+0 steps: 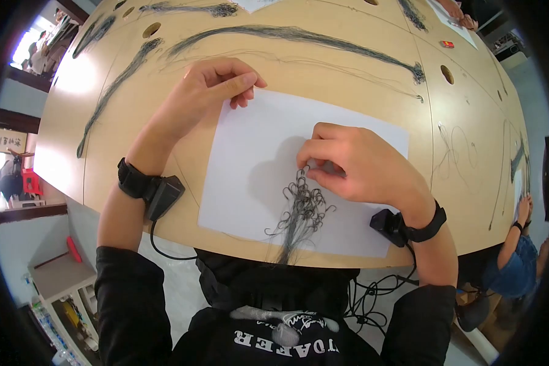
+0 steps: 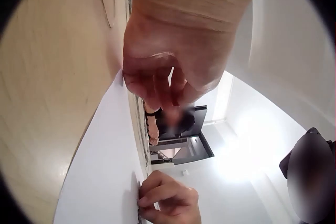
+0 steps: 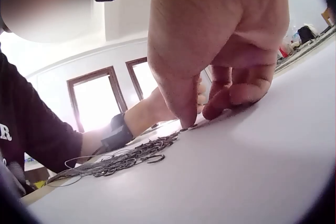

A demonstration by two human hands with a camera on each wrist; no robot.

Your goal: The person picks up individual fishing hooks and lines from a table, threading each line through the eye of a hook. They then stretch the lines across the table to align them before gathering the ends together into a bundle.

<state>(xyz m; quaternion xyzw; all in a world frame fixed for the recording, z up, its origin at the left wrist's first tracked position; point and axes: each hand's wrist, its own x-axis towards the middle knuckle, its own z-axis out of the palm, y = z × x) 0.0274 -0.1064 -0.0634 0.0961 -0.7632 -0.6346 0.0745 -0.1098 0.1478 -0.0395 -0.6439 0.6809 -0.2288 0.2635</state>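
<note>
A bunch of dark fishing hooks with thin lines lies on a white sheet, its lines trailing over the table's near edge. At the top of the bunch, my right hand has thumb and index finger around an end hook. In the right wrist view, the thumb of that right hand comes down at the tip of the hooks. My left hand is by the sheet's upper left corner, fingers loosely curled, with nothing visible in it; the left wrist view shows the left hand beside the sheet's edge.
Long bundles of dark line lie across the table beyond the sheet, another at the left. Loose thin loops and a small red item are on the right. Other people sit around the table.
</note>
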